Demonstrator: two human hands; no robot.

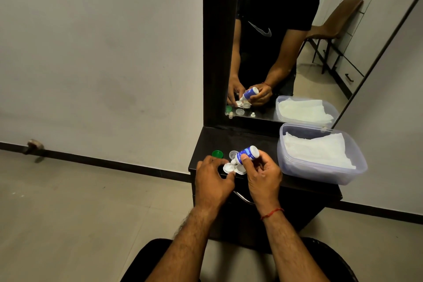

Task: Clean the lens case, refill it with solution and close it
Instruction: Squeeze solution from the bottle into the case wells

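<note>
Now our right hand (pixel 263 173) grips the little blue solution bottle (pixel 246 154), tipped nozzle down over the open white lens case (pixel 231 168), our left hand (pixel 212 178) pinching the case's left side, green cap (pixel 217 154) and clear cap (pixel 234 154) just behind our fingers

Both bare forearms reach forward toward 12 o'clock. The left hand (pixel 211 178) lies palm down, its fingers curled, the fingertips apparently pinching at its 2 o'clock side, though this is hard to see. The right hand (pixel 263 176), a red thread around its wrist, is raised, thumb and fingers closed in a grip, tilted toward 10 o'clock.
</note>
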